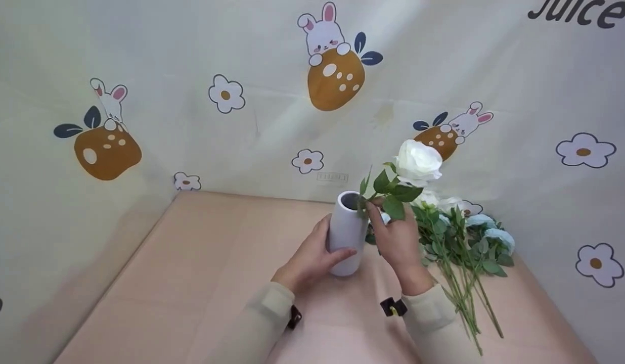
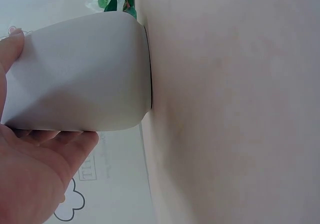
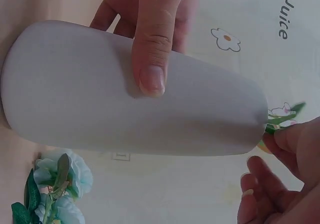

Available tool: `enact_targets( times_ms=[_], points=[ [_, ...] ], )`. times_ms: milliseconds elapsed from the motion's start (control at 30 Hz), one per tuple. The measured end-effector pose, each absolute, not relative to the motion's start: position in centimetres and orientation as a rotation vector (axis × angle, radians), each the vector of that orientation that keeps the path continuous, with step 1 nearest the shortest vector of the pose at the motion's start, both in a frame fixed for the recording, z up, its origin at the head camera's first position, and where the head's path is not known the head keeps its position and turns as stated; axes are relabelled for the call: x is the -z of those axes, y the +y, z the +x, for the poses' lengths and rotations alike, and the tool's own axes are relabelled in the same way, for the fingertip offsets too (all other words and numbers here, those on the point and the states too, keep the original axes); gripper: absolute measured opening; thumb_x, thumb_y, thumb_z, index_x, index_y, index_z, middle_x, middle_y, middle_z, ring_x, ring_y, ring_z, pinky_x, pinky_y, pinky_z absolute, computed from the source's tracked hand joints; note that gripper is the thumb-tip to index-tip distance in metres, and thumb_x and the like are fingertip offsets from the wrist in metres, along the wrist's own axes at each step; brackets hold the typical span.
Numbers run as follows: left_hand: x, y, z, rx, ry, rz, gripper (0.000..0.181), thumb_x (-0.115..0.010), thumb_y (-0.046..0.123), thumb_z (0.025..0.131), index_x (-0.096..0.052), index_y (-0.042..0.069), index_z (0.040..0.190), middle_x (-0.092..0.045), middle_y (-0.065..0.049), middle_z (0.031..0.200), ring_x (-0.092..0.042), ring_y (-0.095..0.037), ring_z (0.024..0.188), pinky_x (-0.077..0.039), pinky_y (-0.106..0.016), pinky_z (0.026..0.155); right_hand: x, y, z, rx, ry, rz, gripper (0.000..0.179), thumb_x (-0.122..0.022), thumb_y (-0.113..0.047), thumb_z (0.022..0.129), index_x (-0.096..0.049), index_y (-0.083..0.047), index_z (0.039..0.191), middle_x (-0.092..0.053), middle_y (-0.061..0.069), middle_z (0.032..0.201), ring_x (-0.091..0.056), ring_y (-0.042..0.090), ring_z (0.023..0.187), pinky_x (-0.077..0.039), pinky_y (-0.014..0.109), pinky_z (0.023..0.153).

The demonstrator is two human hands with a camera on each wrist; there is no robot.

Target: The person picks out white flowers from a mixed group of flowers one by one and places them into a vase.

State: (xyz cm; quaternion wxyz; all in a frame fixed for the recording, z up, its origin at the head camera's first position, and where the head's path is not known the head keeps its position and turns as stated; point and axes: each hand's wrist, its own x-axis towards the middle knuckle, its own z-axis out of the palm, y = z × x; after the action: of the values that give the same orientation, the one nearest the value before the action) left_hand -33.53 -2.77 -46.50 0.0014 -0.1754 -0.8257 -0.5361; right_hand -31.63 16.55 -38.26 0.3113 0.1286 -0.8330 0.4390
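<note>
A white vase stands upright on the table, its dark mouth tilted toward the head view. My left hand grips it around the middle, thumb across the front and fingers at the far side. In the right wrist view the thumb lies flat along the vase wall. At the rim, my right hand pinches the stem of a white rose between thumb and forefinger. The bloom and its green leaves rise above that hand. The stem's lower end is hidden by the vase and fingers.
To the right lies a pile of artificial flowers, with light blue blooms, white blooms and long green stems reaching toward the front. A pinkish-beige cloth covers the table. Behind hangs a pale curtain printed with rabbits and flowers.
</note>
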Motion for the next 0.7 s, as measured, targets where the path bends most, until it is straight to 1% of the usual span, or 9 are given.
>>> enact_targets(
  times_ms=[67,133,233,300,433,567,667,700],
  points=[
    [46.5,-2.8,-33.5,1.679,-2.593,-0.554,0.102,-0.083,0.047,0.097,-0.024,0.013,0.173,-0.046,-0.012,0.166,-0.051,-0.033,0.152,-0.041,-0.060,0.129,38.5,16.5,-31.7,-1.146,-2.205,0.355,0.014,-0.075,-0.019,0.106,-0.079,-0.006,0.109,-0.071,0.017,0.125,-0.067,0.038,0.124,-0.055,0.058,0.108],
    [46.5,-2.8,-33.5,1.674,-2.597,-0.552,0.102,-0.083,0.048,0.098,-0.023,0.014,0.174,-0.046,-0.012,0.166,-0.051,-0.033,0.152,-0.041,-0.060,0.129,38.6,16.5,-31.8,-1.149,-2.212,0.352,0.015,-0.075,-0.020,0.106,-0.077,-0.005,0.110,-0.069,0.018,0.126,-0.064,0.039,0.129,-0.053,0.060,0.112],
    [46.4,-2.8,-33.4,1.677,-2.608,-0.543,0.103,-0.083,0.048,0.097,-0.023,0.015,0.174,-0.045,-0.011,0.167,-0.050,-0.033,0.153,-0.041,-0.060,0.129,38.6,16.4,-31.8,-1.198,-2.214,0.319,0.021,-0.075,-0.020,0.106,-0.073,-0.003,0.118,-0.072,0.019,0.126,-0.067,0.038,0.127,-0.055,0.059,0.111],
    [46.4,-2.8,-33.3,1.679,-2.614,-0.534,0.103,-0.083,0.048,0.097,-0.022,0.016,0.174,-0.045,-0.011,0.168,-0.050,-0.032,0.153,-0.041,-0.060,0.130,38.5,16.4,-31.7,-1.235,-2.220,0.270,0.029,-0.075,-0.022,0.106,-0.070,-0.002,0.126,-0.073,0.021,0.127,-0.070,0.038,0.126,-0.056,0.058,0.111],
    [46.4,-2.8,-33.3,1.693,-2.611,-0.526,0.104,-0.083,0.049,0.097,-0.022,0.016,0.175,-0.044,-0.011,0.168,-0.049,-0.033,0.154,-0.040,-0.060,0.130,38.2,16.5,-31.4,-1.259,-2.238,0.169,0.042,-0.075,-0.027,0.106,-0.066,0.000,0.136,-0.073,0.025,0.128,-0.072,0.042,0.120,-0.057,0.062,0.107],
    [46.3,-2.8,-33.2,1.679,-2.615,-0.540,0.102,-0.082,0.049,0.098,-0.023,0.015,0.174,-0.044,-0.010,0.168,-0.050,-0.031,0.153,-0.040,-0.059,0.130,37.9,16.6,-31.0,-1.329,-2.214,0.153,0.056,-0.076,-0.028,0.105,-0.054,0.000,0.148,-0.070,0.025,0.137,-0.068,0.044,0.129,-0.054,0.064,0.112],
    [46.2,-2.9,-33.1,1.663,-2.629,-0.539,0.101,-0.081,0.051,0.098,-0.023,0.016,0.173,-0.044,-0.009,0.167,-0.050,-0.030,0.153,-0.041,-0.058,0.130,37.8,16.6,-30.8,-1.393,-2.174,0.172,0.063,-0.078,-0.025,0.103,-0.048,-0.003,0.153,-0.066,0.023,0.144,-0.063,0.042,0.138,-0.051,0.063,0.116],
    [46.2,-2.9,-33.1,1.663,-2.630,-0.535,0.101,-0.081,0.052,0.098,-0.023,0.017,0.174,-0.044,-0.009,0.167,-0.050,-0.031,0.153,-0.041,-0.058,0.130,37.8,16.6,-30.8,-1.409,-2.163,0.184,0.064,-0.078,-0.025,0.103,-0.047,-0.004,0.154,-0.066,0.022,0.145,-0.063,0.040,0.139,-0.052,0.061,0.117]
  ],
)
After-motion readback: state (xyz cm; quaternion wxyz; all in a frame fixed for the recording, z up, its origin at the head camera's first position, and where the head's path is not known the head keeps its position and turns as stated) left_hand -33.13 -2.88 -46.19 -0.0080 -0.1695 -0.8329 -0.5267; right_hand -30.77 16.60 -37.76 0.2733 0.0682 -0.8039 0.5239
